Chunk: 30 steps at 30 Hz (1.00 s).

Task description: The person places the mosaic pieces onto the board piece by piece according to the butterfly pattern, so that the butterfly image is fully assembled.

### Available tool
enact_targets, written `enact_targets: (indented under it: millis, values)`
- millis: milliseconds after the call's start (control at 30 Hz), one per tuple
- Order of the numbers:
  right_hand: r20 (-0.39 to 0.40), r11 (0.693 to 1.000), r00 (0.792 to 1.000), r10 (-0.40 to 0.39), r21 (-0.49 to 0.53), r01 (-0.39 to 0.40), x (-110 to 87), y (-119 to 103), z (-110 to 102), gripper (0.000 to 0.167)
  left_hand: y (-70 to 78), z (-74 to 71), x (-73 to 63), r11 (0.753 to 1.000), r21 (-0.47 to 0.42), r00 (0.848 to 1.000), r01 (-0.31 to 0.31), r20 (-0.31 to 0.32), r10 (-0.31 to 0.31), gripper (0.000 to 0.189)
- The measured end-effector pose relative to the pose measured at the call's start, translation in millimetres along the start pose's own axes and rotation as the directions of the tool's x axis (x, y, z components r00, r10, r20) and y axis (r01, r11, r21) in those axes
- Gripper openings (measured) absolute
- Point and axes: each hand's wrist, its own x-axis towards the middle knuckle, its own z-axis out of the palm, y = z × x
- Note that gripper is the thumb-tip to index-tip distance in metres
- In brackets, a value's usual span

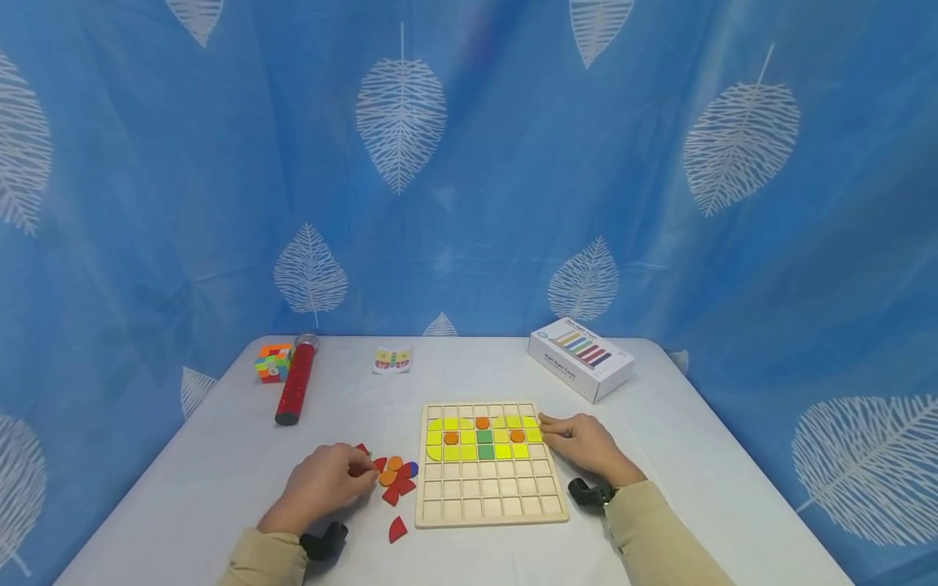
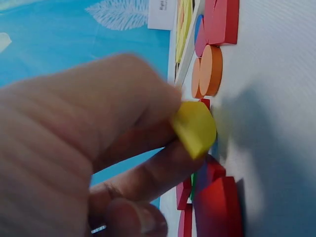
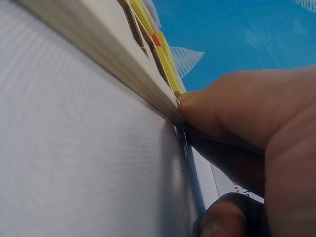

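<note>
My left hand [image 1: 326, 482] pinches a yellow rounded piece [image 2: 195, 128] between thumb and fingers, low over the table at the left. Close by its fingertips lie orange discs [image 1: 392, 472], red pieces [image 1: 399, 488] and part of a blue disc [image 1: 414, 469]. A square wooden grid board [image 1: 491, 509] lies right of them. Yellow tiles [image 1: 469, 450], orange discs and green squares [image 1: 486, 444] fill its upper rows, while the lower cells are bare. My right hand [image 1: 586, 443] touches the board's right edge, thumb and index fingertips resting along the rim.
A small pattern card [image 1: 392, 361] lies behind the board. The white box [image 1: 582, 358] stands at the back right. Back left are a puzzle cube [image 1: 273, 363] and a red tube [image 1: 296, 382]. One red quarter piece [image 1: 397, 530] lies apart, near the board's front left corner.
</note>
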Motion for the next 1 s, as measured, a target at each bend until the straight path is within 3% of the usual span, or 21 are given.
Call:
enact_targets:
  millis: [433,733,900,1000]
  values:
    - [-0.003,1.000,1.000,0.013,0.016,-0.013,0.4,-1.0,0.7,0.025,-0.1,-1.3,0.9,0.998,0.062,0.997,0.008,-0.074,-0.003,0.019]
    - [-0.003,1.000,1.000,0.022,0.012,-0.022,0.4,0.6,1.5,0.025,8.6,7.1,3.9,0.991,-0.136,0.996,0.003,-0.088,-0.015,0.015]
    - [-0.005,1.000,1.000,0.010,0.000,-0.010,1.2,0.3,2.3,0.025,29.6,17.7,6.8,0.949,-0.300,0.995,-0.097,-0.043,0.088,0.014]
    - [-0.006,1.000,1.000,-0.002,-0.005,0.002,1.7,0.8,1.8,0.025,50.6,18.7,9.1,0.932,-0.330,0.988,-0.148,-0.011,0.152,0.017]
